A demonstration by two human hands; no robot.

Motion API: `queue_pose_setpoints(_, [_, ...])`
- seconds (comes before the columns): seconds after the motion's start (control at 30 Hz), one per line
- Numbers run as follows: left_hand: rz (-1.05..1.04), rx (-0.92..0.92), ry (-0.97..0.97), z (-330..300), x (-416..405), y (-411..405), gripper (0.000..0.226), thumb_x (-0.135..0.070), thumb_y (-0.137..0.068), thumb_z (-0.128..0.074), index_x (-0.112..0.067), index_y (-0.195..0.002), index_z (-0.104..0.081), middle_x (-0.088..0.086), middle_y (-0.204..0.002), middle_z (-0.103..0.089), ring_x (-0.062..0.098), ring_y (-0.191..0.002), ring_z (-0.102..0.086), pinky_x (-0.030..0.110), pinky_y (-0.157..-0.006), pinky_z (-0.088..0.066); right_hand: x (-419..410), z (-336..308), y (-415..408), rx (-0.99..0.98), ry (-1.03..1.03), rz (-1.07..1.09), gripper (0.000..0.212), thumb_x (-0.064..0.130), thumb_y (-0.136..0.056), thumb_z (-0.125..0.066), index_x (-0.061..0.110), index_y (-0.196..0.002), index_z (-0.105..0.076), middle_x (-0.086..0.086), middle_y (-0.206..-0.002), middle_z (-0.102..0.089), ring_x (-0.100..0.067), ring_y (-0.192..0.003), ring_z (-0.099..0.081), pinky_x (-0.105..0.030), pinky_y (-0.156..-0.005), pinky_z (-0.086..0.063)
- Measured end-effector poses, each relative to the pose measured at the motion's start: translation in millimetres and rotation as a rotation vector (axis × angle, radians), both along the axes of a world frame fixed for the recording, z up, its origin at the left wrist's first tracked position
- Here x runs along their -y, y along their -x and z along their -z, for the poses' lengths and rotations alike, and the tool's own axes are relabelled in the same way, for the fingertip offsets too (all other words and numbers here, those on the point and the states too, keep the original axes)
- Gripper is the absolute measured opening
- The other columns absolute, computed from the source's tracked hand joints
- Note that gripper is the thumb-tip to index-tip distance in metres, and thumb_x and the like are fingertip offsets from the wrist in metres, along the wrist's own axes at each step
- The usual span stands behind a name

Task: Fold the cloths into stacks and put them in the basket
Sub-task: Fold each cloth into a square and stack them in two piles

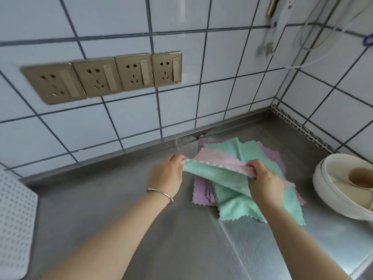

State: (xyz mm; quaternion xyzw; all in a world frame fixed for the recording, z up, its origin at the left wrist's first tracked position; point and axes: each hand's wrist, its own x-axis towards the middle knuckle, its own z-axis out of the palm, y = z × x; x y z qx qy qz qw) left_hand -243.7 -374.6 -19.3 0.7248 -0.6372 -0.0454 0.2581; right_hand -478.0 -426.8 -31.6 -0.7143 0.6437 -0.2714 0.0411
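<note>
A loose pile of cloths (pixel 242 195) in green, pink and purple lies on the steel counter (pixel 125 215) near the back right corner. The top cloth (pixel 214 168) is green on one side and pink on the other. One edge of it is lifted off the pile and stretched between my hands. My left hand (pixel 167 174) pinches its left corner. My right hand (pixel 262 178) grips its right corner over the pile. A white perforated basket (pixel 14 219) shows at the far left edge, partly cut off by the frame.
A stack of white bowls (pixel 343 186) with a brown cup inside stands at the right edge of the counter. The tiled wall behind carries several gold sockets (pixel 105 77). White cables (pixel 314 43) hang in the top right corner.
</note>
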Motion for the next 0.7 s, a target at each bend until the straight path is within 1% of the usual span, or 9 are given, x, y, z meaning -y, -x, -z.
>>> queue_pose_setpoints(0.1, [-0.126, 0.030, -0.003, -26.4, -9.3, -51.7, 0.028, -0.023, -0.097, -0.038, -0.020, -0.114, -0.060, 0.004, -0.115, -0.064, 0.030, -0.101, -0.061, 0.034, -0.075, -0.046, 9.0, -28.7, -36.3, -0.012, 0.010, -0.218, 0.011, 0.008, -0.081, -0.067, 0.012, -0.089, -0.073, -0.006, -0.083, -0.070, -0.032, -0.068, -0.065, -0.026, -0.054, -0.040])
queue_pose_setpoints(0.17, [-0.206, 0.033, 0.005, -45.5, -19.2, -90.1, 0.027, -0.022, -0.096, -0.041, -0.018, -0.114, -0.061, 0.005, -0.116, -0.064, 0.030, -0.103, -0.060, 0.036, -0.080, -0.047, 13.4, -48.5, -68.4, -0.043, -0.006, -0.307, 0.016, 0.016, -0.088, -0.062, 0.015, -0.100, -0.072, -0.005, -0.094, -0.070, -0.031, -0.080, -0.064, -0.026, -0.059, -0.039])
queue_pose_setpoints(0.23, [-0.278, 0.013, 0.043, -66.0, -27.6, -118.2, 0.026, -0.020, -0.095, -0.043, -0.016, -0.112, -0.063, 0.007, -0.114, -0.066, 0.031, -0.101, -0.060, 0.038, -0.083, -0.049, 16.8, -67.4, -93.2, -0.060, -0.017, -0.318, 0.020, 0.019, -0.091, -0.058, 0.015, -0.107, -0.069, -0.006, -0.102, -0.069, -0.032, -0.089, -0.062, -0.028, -0.062, -0.038])
queue_pose_setpoints(0.3, [-0.337, 0.019, 0.119, -88.3, -45.2, -145.6, 0.025, -0.017, -0.095, -0.045, -0.013, -0.109, -0.065, 0.009, -0.109, -0.068, 0.031, -0.098, -0.061, 0.039, -0.082, -0.050, 12.7, -87.3, -118.6, -0.015, 0.030, -0.356, 0.019, 0.021, -0.091, -0.058, 0.011, -0.103, -0.070, -0.009, -0.099, -0.070, -0.034, -0.088, -0.062, -0.029, -0.062, -0.037])
queue_pose_setpoints(0.4, [-0.361, 0.067, 0.231, -108.2, -84.9, -175.0, 0.023, -0.012, -0.093, -0.046, -0.011, -0.106, -0.065, 0.010, -0.105, -0.068, 0.032, -0.093, -0.062, 0.038, -0.079, -0.050, -6.9, -105.3, -146.1, 0.090, 0.137, -0.439, 0.013, 0.017, -0.087, -0.063, 0.008, -0.093, -0.070, -0.011, -0.088, -0.071, -0.035, -0.077, -0.063, -0.028, -0.059, -0.037])
queue_pose_setpoints(0.47, [-0.346, 0.088, 0.261, -105.0, -116.5, -184.0, 0.025, -0.010, -0.092, -0.045, -0.012, -0.105, -0.066, 0.008, -0.103, -0.069, 0.031, -0.093, -0.063, 0.035, -0.079, -0.049, -23.2, -104.7, -154.1, 0.125, 0.151, -0.499, 0.008, 0.013, -0.083, -0.068, 0.007, -0.088, -0.070, -0.012, -0.083, -0.071, -0.034, -0.074, -0.064, -0.031, -0.060, -0.040])
queue_pose_setpoints(0.53, [-0.330, 0.108, 0.263, -86.7, -155.5, -187.0, 0.033, -0.018, -0.088, -0.039, -0.013, -0.104, -0.067, 0.007, -0.100, -0.071, 0.031, -0.090, -0.066, 0.035, -0.078, -0.050, -41.8, -90.1, -159.2, 0.088, 0.095, -0.566, 0.009, 0.012, -0.081, -0.070, 0.008, -0.089, -0.070, -0.011, -0.085, -0.071, -0.032, -0.078, -0.064, -0.032, -0.063, -0.042])
queue_pose_setpoints(0.6, [-0.280, 0.119, 0.217, -56.6, -187.4, -183.6, 0.041, -0.028, -0.082, -0.031, -0.021, -0.103, -0.065, 0.005, -0.092, -0.073, 0.029, -0.082, -0.069, 0.034, -0.070, -0.055, -56.2, -65.2, -156.9, 0.019, 0.009, -0.627, 0.009, 0.013, -0.080, -0.070, 0.013, -0.089, -0.071, -0.007, -0.087, -0.070, -0.030, -0.083, -0.064, -0.034, -0.066, -0.045])
queue_pose_setpoints(0.7, [-0.165, 0.214, 0.080, -2.9, -233.3, -175.2, 0.030, -0.024, -0.075, -0.038, -0.032, -0.098, -0.056, -0.002, -0.073, -0.073, 0.022, -0.056, -0.068, 0.024, -0.042, -0.050, -84.7, -12.7, -151.1, -0.056, -0.075, -0.700, 0.009, 0.011, -0.075, -0.074, 0.017, -0.082, -0.073, -0.002, -0.082, -0.071, -0.028, -0.081, -0.065, -0.033, -0.066, -0.047])
